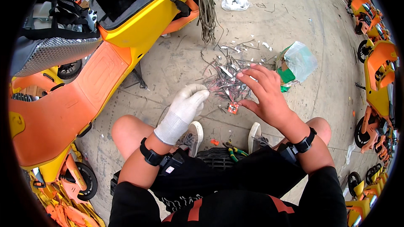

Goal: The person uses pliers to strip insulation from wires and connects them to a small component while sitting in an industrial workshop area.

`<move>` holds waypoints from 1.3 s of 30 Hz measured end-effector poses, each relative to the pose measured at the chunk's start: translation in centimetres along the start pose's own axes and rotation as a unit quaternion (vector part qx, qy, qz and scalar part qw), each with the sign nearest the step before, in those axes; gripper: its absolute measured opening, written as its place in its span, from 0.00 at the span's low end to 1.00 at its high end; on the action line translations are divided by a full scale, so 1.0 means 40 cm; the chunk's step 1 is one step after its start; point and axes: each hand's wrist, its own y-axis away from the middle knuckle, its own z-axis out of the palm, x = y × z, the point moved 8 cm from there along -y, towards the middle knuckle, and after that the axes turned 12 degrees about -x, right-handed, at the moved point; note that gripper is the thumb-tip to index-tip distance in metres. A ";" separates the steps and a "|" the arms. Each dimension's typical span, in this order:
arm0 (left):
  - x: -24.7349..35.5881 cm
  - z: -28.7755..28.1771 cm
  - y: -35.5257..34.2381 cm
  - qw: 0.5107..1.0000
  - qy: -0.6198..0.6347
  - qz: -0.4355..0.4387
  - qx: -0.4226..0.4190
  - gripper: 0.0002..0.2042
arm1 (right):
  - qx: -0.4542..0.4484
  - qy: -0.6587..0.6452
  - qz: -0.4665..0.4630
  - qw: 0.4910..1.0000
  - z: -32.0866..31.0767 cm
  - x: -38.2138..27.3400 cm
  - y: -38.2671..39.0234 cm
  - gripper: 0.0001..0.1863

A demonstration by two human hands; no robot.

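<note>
My left hand (187, 105), in a white knitted glove, is closed in a pinch in front of my body. What its fingertips hold, if anything, is too small to make out. My bare right hand (267, 96) is raised opposite it, fingers and thumb apart, with nothing visible between them. Close to the right thumb tip is a small orange piece (233, 108) with dark and light details; I cannot tell whether the thumb touches it. Beyond both hands a tangled heap of cut wires (227, 75), with white scraps among it, lies on the concrete floor.
Between my shoes are green-and-yellow handled pliers (233, 155), another orange piece (215, 142) and a black crate (216, 159). A green box with clear plastic (287, 75) stands right of the wires. A yellow-orange scooter (105, 63), hung with cable bundles (206, 12), fills the left; more scooters (378, 75) line the right.
</note>
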 end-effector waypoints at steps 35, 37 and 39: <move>-0.007 0.004 0.002 0.999 -0.046 -0.018 0.014 0.05 | 0.046 0.001 0.045 0.998 -0.009 0.003 0.006 0.32; -0.009 0.015 0.005 0.999 -0.032 -0.025 0.006 0.05 | 0.037 0.043 0.018 0.998 -0.005 -0.025 0.002 0.32; -0.011 0.029 0.004 1.000 -0.014 -0.022 0.002 0.05 | 0.031 0.088 0.001 0.996 0.001 -0.045 -0.001 0.29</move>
